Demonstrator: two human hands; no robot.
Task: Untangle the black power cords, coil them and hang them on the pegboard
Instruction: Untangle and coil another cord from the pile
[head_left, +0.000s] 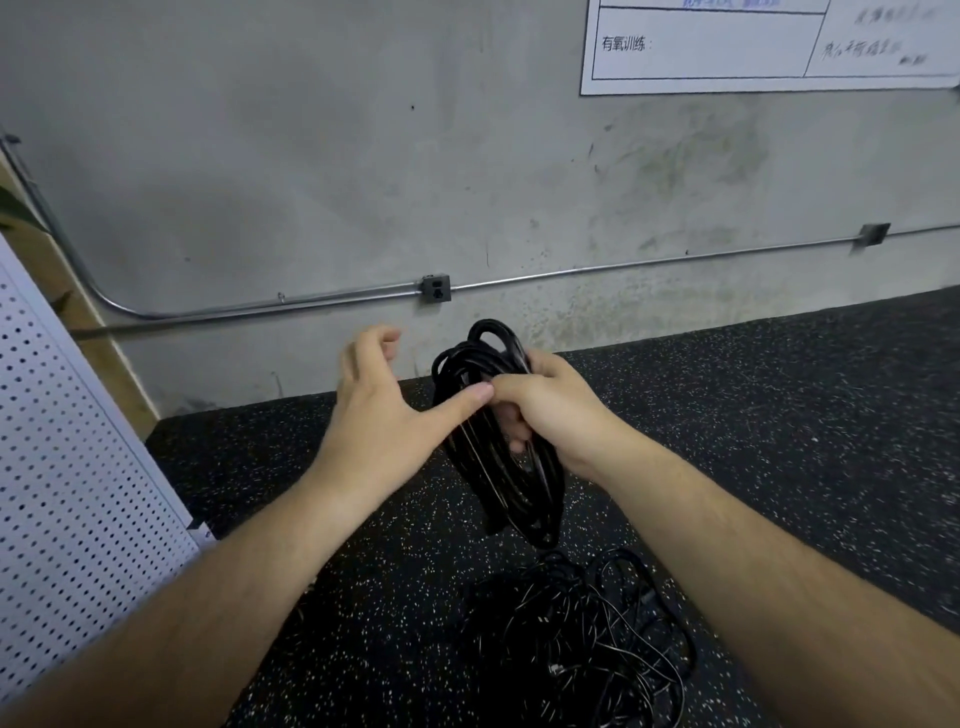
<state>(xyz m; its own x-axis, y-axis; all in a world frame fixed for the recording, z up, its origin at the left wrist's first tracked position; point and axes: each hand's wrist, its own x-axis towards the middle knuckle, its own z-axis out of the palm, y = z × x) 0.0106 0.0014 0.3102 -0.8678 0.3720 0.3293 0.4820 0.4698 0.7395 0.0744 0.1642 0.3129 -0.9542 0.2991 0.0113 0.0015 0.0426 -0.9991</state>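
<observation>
A coil of black power cord hangs in front of me, looped long and narrow. My right hand grips its upper part, fingers curled round the bundle. My left hand is beside the coil on the left, its thumb touching the strands and its fingers loosely spread, holding nothing. On the floor below lies a tangled heap of black cords. A white pegboard stands at the left edge.
The floor is dark speckled rubber. A grey concrete wall rises behind, with a metal conduit and an outlet box. A white printed chart hangs at the upper right.
</observation>
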